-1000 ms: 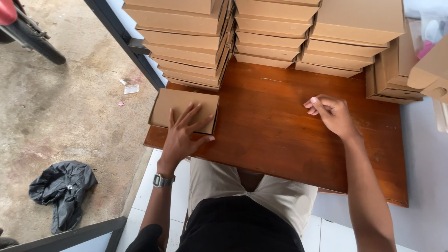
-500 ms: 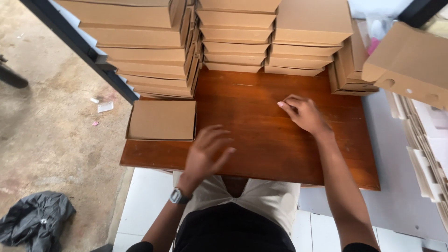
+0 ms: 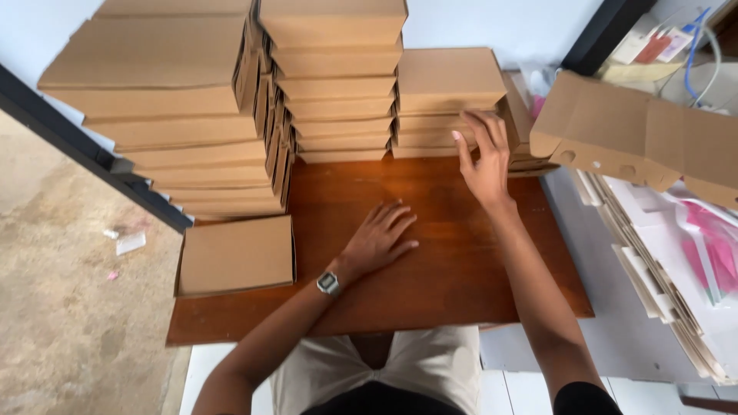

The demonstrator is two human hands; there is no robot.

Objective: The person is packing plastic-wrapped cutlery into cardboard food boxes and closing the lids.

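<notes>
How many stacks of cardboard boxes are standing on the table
3 clearly: left stack, middle stack, right stack under the right hand. More flat cardboard may sit behind that hand, partly hidden.

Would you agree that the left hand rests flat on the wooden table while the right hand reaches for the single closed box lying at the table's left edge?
Not quite. In the head view, the left hand does rest flat on the wooden table, but the right hand reaches for the short stack of cardboard boxes at the back, not the single closed box at the left edge.
</notes>
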